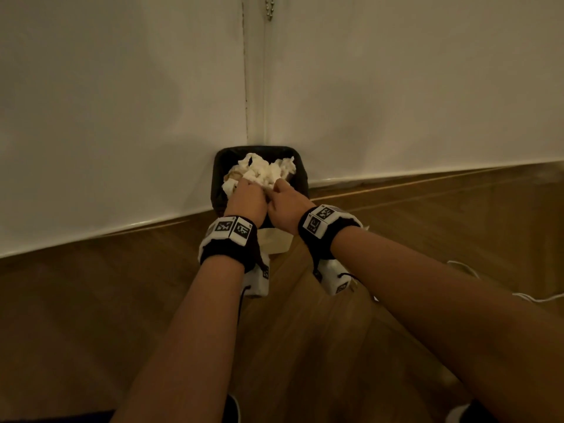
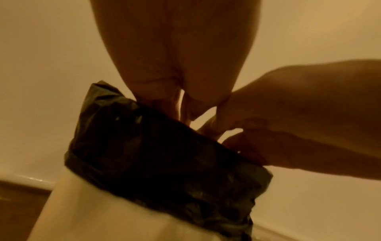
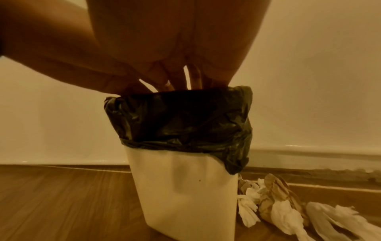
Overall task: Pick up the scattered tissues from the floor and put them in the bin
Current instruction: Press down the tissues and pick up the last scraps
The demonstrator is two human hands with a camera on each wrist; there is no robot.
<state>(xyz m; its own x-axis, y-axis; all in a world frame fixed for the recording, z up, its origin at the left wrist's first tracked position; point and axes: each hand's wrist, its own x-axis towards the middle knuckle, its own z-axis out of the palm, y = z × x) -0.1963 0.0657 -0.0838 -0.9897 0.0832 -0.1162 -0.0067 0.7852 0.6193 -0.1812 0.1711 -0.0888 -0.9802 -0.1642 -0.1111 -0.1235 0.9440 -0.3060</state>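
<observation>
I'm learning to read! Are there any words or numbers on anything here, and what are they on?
No words or numbers can be read in any view.
Left wristband: black-and-white square code patterns, no letters.
Right wristband: the same kind of patterns, no letters.
Bin: plain white side, black liner, no label.

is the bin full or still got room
Full: the tissues heap above the rim of the bin, both hands pushing on them.
</observation>
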